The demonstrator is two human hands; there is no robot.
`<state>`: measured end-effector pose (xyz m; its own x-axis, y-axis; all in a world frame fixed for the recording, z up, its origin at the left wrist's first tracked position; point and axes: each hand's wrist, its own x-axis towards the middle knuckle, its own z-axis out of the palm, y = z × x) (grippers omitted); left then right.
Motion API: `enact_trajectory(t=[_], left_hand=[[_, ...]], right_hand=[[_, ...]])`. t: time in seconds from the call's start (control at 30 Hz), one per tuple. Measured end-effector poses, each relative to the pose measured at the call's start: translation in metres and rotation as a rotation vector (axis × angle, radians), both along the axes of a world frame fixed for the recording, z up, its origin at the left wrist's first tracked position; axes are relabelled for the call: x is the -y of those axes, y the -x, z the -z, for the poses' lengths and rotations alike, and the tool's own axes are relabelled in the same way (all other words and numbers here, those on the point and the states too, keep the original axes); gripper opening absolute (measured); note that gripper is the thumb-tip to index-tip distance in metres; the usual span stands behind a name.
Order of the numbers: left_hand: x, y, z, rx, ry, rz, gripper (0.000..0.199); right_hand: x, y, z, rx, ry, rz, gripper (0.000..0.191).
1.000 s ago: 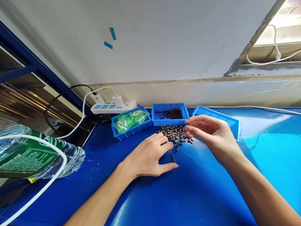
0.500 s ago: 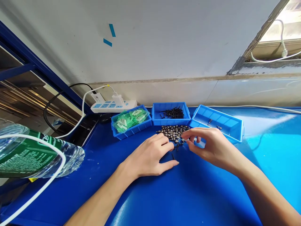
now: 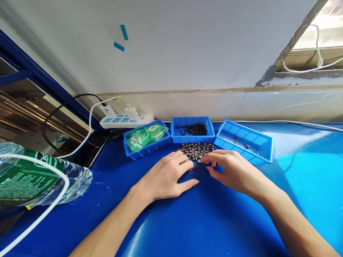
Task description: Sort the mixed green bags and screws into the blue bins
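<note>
A heap of small metal screws [image 3: 197, 150], silvery and dark, lies on the blue tabletop. My left hand [image 3: 167, 175] rests palm down at the heap's left edge, fingers bent and thumb stretched out apart from them. A small dark screw [image 3: 197, 183] lies by that thumb's tip. From the other side, my right hand [image 3: 230, 171] reaches to the front of the heap. Its thumb and fingertips are apart at the loose screws, with nothing plainly gripped. A few dark screws [image 3: 197, 167] lie between the two hands.
Behind the heap stand three blue bins: the left bin [image 3: 147, 149] with green packets [image 3: 146, 137], the middle bin [image 3: 193, 139] with black screws [image 3: 197, 129], the right bin [image 3: 258, 141] with a few screws. A power strip [image 3: 144, 118], white cable [image 3: 60, 196] and large bottle [image 3: 32, 175] are left.
My right hand has moved left and slightly down, from beside the right bin to the front of the heap. My left hand stays nearly in place. The view has shifted a little.
</note>
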<state>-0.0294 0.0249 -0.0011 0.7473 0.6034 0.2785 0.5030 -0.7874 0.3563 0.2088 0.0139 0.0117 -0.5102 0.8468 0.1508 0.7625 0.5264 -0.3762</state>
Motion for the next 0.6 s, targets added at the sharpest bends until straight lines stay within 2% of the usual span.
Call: enact_trajectory(t=[0.1, 0.2, 0.33, 0.43, 0.5, 0.6], left_hand=[[0.000, 0.000, 0.000, 0.001, -0.005, 0.005, 0.022], [0.000, 0.000, 0.000, 0.011, -0.007, 0.003, 0.021], [0.000, 0.001, -0.002, 0.024, -0.026, -0.011, 0.020], [-0.002, 0.003, -0.004, 0.028, -0.027, -0.035, 0.016], [-0.003, 0.004, -0.005, 0.037, -0.023, -0.059, 0.010], [-0.003, 0.005, -0.005, 0.042, -0.018, -0.083, 0.008]], right_hand=[[-0.001, 0.000, 0.000, -0.048, -0.005, -0.017, 0.026], [0.000, -0.001, -0.007, -0.229, 0.046, 0.007, 0.026], [0.000, -0.004, -0.021, -0.570, 0.320, 0.124, 0.012], [-0.003, -0.007, -0.025, -0.772, 0.513, 0.184, 0.026], [-0.005, -0.009, -0.025, -0.850, 0.579, 0.214, 0.034], [-0.007, -0.011, -0.022, -0.904, 0.626, 0.236, 0.034]])
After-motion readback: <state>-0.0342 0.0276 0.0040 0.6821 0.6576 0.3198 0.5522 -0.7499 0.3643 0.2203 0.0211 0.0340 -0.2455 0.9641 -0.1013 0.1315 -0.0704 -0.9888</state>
